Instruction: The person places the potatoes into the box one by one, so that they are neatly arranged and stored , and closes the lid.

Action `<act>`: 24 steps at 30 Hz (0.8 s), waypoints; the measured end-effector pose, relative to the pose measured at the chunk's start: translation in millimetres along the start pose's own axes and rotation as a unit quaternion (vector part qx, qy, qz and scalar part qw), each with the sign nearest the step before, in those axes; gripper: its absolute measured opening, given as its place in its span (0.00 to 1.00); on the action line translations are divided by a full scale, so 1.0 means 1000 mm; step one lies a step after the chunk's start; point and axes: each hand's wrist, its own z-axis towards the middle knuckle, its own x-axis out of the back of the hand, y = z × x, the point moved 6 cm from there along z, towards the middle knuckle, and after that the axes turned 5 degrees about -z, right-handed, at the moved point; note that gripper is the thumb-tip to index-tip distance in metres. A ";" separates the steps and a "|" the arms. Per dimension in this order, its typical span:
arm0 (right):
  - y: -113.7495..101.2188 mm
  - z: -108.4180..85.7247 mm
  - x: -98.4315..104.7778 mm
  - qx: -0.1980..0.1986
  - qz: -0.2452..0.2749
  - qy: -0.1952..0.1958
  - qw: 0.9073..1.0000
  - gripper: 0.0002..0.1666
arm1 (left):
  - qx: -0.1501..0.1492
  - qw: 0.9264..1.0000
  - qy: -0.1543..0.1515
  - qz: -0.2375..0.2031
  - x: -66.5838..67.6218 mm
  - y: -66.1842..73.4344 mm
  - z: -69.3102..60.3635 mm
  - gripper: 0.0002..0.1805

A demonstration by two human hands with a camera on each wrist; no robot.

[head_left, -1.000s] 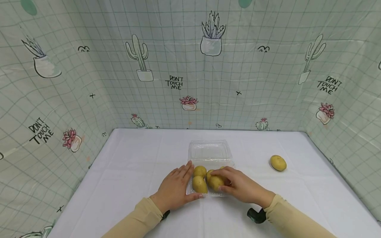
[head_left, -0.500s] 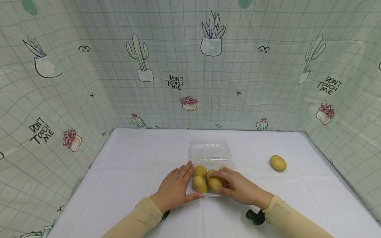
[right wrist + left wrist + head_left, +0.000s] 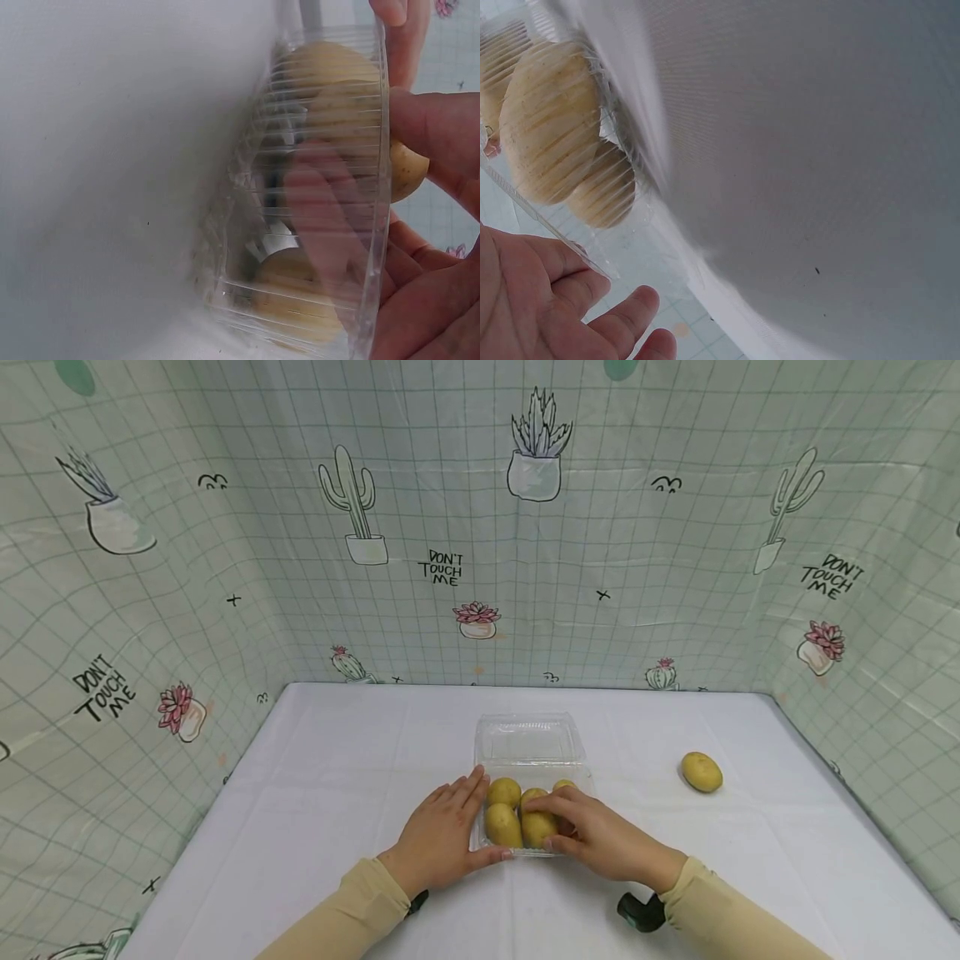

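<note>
Head view, from the far left: creased, pale grey-green gridded fabric (image 3: 247, 643), printed with potted cacti and succulents, and its black hand-drawn lettering (image 3: 104, 687) reads "DON'T TOUCH ME". Moving along, on the white cloth-covered table (image 3: 360, 735), comes the left hand (image 3: 441, 835) out of a beige sleeve (image 3: 348, 906): fingers laid straight along the left side of a clear, ribbed plastic clamshell container (image 3: 536, 853), thumb out at its near edge. That container sits mid-table, its thin see-through lid (image 3: 528, 743) lying open on the far side. Inside at the left, a round yellow potato (image 3: 504, 792) behind, a plump, smooth-skinned yellow potato (image 3: 503, 825) in front. Into the middle now: one more yellow potato (image 3: 533, 795) at the rear, and before it the front-middle yellow potato (image 3: 538, 829), in the container and pinched between thumb and fingers of the right hand (image 3: 607, 833). Right wrist view has those fingers showing blurred through the ribbed wall. Another yellow potato (image 3: 564, 784) peeks out behind the hand. Below the right wrist, a curved black device (image 3: 640, 912). Well apart, further right, a lone oval yellow potato (image 3: 701, 772) lies on the cloth. Over on the right-hand fabric, "DON'T TOUCH ME" again, matching the centre panel.
</note>
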 end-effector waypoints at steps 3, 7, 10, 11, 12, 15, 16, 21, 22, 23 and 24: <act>0.000 -0.001 -0.001 -0.006 -0.004 -0.003 1.000 0.27 | 0.000 1.000 0.000 -0.001 0.000 0.000 0.000 0.57; 0.000 -0.001 -0.003 -0.007 -0.009 -0.001 1.000 0.26 | -0.001 1.000 0.000 -0.001 0.001 0.000 0.000 0.57; 0.001 -0.001 -0.003 -0.002 -0.014 0.003 1.000 0.26 | -0.002 1.000 0.001 0.000 0.001 0.000 0.000 0.57; 0.001 -0.001 -0.003 0.000 -0.015 0.003 1.000 0.26 | -0.002 1.000 0.001 0.000 0.001 0.000 0.000 0.57; 0.001 -0.001 -0.003 0.001 -0.016 0.003 1.000 0.26 | -0.002 1.000 0.002 0.000 0.001 0.000 0.000 0.57; 0.001 -0.001 -0.004 0.000 -0.016 0.002 1.000 0.26 | -0.001 1.000 0.003 -0.001 0.001 0.000 0.000 0.57; 0.000 -0.001 -0.004 -0.001 -0.017 0.001 1.000 0.26 | -0.001 1.000 0.003 -0.002 0.001 0.000 0.000 0.57; -0.001 -0.001 -0.004 -0.003 -0.026 0.001 1.000 0.26 | -0.001 1.000 0.003 -0.001 0.001 0.000 0.000 0.57; -0.002 -0.002 -0.004 -0.003 -0.027 0.001 1.000 0.26 | -0.001 1.000 0.003 -0.001 0.001 0.000 0.000 0.57; -0.002 -0.002 -0.004 -0.004 -0.028 0.002 1.000 0.26 | -0.001 1.000 0.003 -0.001 0.001 0.000 0.000 0.57; -0.003 -0.002 -0.004 -0.005 -0.029 0.002 1.000 0.26 | -0.001 1.000 0.003 -0.002 0.001 0.000 0.000 0.57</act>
